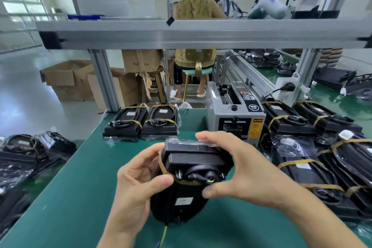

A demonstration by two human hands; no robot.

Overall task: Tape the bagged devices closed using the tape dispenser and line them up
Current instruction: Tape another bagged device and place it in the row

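Note:
I hold a black bagged device [189, 169] upright above the green table [84, 197], its clear bag and a tan band round it. My left hand [138, 179] grips its left side, thumb on the tan band. My right hand [237, 167] grips the right side, fingers over the top. The grey tape dispenser [235, 115] stands just behind the device. Two bagged devices [141, 123] lie side by side at the table's far edge.
Several bagged devices [314, 147] are piled at the right, and more lie in a heap [30, 153] at the left. An aluminium frame beam [201, 34] crosses overhead. A person sits on a stool [195, 70] beyond the table, back turned. Cardboard boxes [70, 80] stand on the floor.

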